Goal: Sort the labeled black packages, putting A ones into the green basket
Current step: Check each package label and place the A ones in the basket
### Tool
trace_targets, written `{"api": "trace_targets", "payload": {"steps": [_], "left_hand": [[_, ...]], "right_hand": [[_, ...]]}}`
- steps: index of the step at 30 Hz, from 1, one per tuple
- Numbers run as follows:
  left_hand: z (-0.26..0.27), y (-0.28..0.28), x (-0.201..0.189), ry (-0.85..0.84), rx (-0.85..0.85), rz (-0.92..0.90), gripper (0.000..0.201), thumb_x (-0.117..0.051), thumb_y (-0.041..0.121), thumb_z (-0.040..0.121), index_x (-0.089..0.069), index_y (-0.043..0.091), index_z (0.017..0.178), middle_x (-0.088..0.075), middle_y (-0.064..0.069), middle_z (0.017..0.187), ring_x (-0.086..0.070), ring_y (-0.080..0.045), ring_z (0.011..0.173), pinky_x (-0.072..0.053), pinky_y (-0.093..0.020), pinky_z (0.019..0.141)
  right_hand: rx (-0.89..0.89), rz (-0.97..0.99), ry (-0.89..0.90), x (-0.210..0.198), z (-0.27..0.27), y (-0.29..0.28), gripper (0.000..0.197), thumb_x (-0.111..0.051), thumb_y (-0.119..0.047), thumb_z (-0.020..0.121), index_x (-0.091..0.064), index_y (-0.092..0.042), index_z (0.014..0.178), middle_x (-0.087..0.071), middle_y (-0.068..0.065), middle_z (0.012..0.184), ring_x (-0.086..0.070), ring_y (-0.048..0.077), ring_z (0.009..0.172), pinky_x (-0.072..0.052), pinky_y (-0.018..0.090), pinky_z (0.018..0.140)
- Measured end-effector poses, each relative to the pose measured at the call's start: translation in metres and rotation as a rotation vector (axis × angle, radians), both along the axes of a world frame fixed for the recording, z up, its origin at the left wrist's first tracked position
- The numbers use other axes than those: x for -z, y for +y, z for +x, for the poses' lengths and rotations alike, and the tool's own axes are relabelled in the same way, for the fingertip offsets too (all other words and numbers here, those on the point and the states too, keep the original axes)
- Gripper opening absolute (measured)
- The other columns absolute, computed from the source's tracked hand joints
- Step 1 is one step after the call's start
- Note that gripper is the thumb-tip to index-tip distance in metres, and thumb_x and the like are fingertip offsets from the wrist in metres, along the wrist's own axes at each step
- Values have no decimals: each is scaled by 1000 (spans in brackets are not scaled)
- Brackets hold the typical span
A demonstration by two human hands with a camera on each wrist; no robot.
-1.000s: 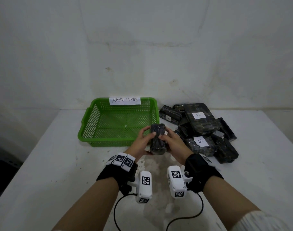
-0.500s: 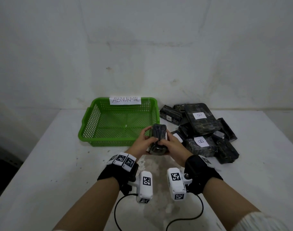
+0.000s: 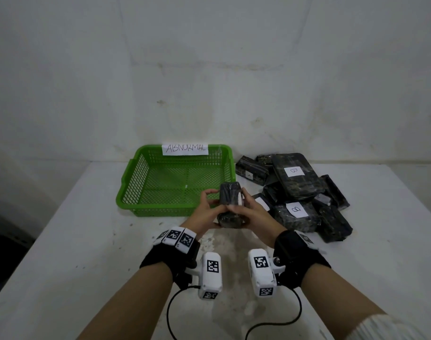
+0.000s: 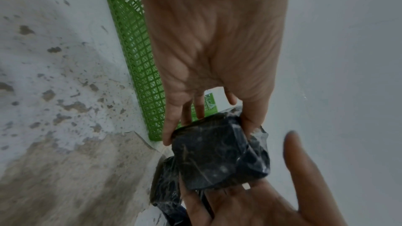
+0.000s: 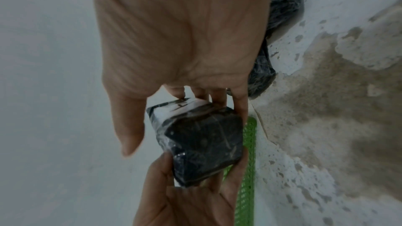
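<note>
A black package (image 3: 230,207), a small oblong block wrapped in shiny clear film, carries a white label (image 5: 182,107) on one side; its letter cannot be read. Its long axis runs away from the person, far end tipped up toward the green basket (image 3: 133,182). It is held above the table (image 3: 62,253), just in front of the basket's near wall. The left hand (image 3: 204,214) grips its left side with curled fingers. The right hand (image 3: 248,212) grips the right side, fingers on the label. More packages form a pile (image 3: 305,192) at right.
</note>
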State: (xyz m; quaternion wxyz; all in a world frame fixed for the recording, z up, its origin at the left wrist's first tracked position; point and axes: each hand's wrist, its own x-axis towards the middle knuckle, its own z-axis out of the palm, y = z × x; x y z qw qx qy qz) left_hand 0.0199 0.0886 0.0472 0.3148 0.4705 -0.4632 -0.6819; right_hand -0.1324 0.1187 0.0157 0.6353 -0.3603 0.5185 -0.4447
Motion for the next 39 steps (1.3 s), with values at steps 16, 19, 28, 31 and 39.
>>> {"api": "trace_targets", "payload": {"steps": [16,19,28,31,39], "left_hand": [[2,0,-10,-73,143,48,45,-40,45,96,-53,14,125,-61,-15,122,-62,-30,105,-53,-44,83],[-1,5,-11,-65,180,73,43,-42,45,95,-53,17,125,-62,-11,121,-63,-18,97,-56,-33,72],[-1,3,-14,-62,85,40,57,-50,31,95,-26,25,147,-39,-8,143,-42,-28,130,-47,-44,92],[-5,4,-12,-165,124,-48,56,-59,20,90,-34,23,140,-45,-13,129,-52,-28,113,-53,-43,85],[-7,2,-6,-107,-9,58,46,-52,21,95,-32,24,136,-56,-13,115,-61,-31,93,-53,-48,75]], "right_hand": [[336,-90,167,-11,-4,-1,49,-78,-13,77,-49,-19,116,-49,3,84,-55,14,72,-44,20,53],[183,16,21,-10,2,1,60,-76,-30,78,-46,-29,129,-58,5,121,-62,24,108,-56,43,81],[220,-44,179,-16,13,-2,19,-46,-18,99,-55,-25,115,-63,9,120,-60,26,110,-50,46,94],[209,-70,263,-15,15,-3,20,-46,-16,98,-56,-26,113,-63,10,121,-60,25,109,-50,42,92],[43,-75,283,-23,11,5,43,-55,-21,96,-41,-33,134,-65,-6,100,-67,10,89,-53,25,62]]}}
